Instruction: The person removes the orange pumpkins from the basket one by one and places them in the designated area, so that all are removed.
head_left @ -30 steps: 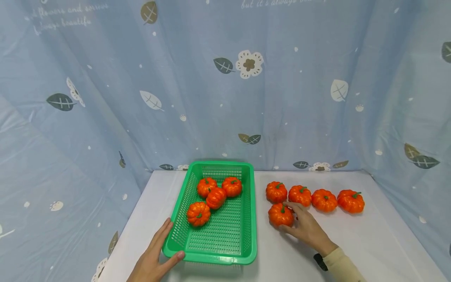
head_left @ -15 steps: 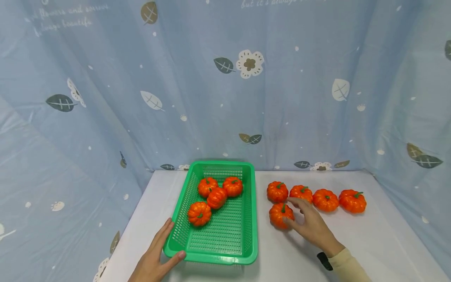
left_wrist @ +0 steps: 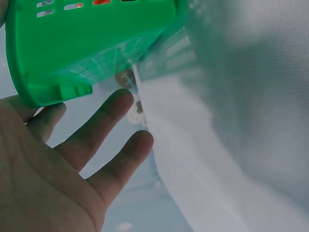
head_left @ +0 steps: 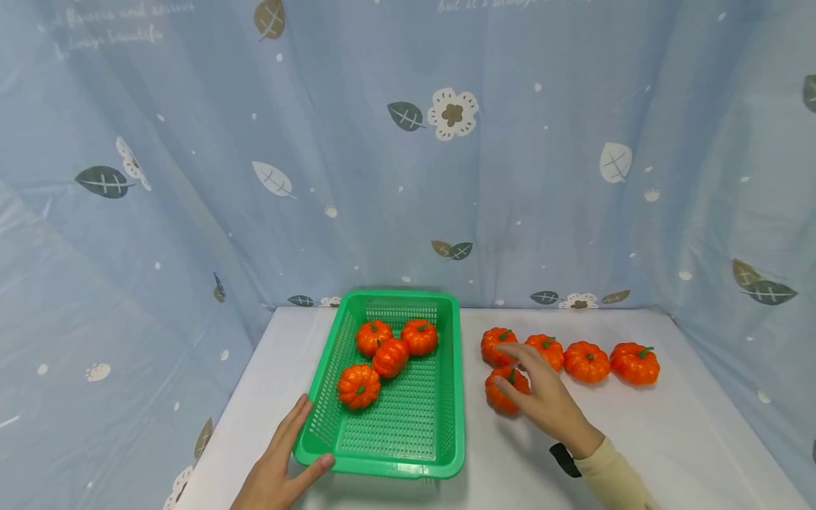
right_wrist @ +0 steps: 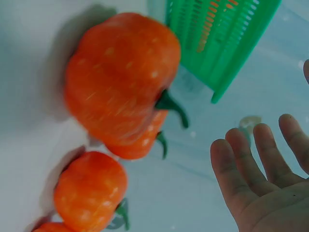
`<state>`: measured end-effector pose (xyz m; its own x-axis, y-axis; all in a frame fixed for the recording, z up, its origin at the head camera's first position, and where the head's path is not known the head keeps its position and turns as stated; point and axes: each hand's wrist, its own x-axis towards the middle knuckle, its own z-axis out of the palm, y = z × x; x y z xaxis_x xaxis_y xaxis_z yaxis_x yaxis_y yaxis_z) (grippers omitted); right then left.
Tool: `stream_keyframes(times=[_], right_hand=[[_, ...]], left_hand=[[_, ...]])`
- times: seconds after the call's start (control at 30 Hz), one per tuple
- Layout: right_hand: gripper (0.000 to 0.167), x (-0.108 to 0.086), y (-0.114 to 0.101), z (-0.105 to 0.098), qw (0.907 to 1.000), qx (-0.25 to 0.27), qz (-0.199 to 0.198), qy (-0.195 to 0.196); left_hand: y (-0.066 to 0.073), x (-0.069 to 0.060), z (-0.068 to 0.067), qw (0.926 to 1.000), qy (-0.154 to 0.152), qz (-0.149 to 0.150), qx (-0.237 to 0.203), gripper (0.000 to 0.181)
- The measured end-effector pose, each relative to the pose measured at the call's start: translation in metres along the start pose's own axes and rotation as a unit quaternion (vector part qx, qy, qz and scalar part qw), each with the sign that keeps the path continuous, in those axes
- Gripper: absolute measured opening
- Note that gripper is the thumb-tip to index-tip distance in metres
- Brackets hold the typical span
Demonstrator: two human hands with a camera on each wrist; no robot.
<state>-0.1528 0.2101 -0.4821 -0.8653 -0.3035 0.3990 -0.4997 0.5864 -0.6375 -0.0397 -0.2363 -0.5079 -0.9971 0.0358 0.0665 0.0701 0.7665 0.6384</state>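
Four orange pumpkins [head_left: 358, 387] lie inside the green basket [head_left: 395, 468] at the lower centre of the head view, and five sit outside on the white tabletop [head_left: 663, 439], so just under half the visible nine are in. At lower right, the right hand [head_left: 550, 400] is spread over the front pumpkin [head_left: 500, 401], pinching nothing; the left hand [head_left: 275, 457], fingers extended, touches the basket's lower-left corner

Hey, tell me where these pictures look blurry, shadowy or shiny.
Head view: fairly even light, but the curtain lettering at upper left is smeared; left wrist view: the left hand is dim, and soft shadow lies on the tabletop beside the green basket; right wrist view: the nearest pumpkin looks soft-edged, with pale glints and a shadow beside it.
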Motion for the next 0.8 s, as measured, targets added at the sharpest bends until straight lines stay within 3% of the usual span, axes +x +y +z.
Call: stream_keyframes(times=[0.63, 0.8], right_hand=[[0.056, 0.025, -0.026, 0.009, 0.9988, -0.002, -0.036, -0.034], [0.058, 0.038, -0.037, 0.006, 0.9964, -0.012, -0.072, -0.043]], left_hand=[[0.000, 0.001, -0.003, 1.0000, -0.002, -0.007, 0.006, 0.091], [0.000, 0.001, -0.002, 1.0000, -0.001, -0.002, 0.006, 0.090]])
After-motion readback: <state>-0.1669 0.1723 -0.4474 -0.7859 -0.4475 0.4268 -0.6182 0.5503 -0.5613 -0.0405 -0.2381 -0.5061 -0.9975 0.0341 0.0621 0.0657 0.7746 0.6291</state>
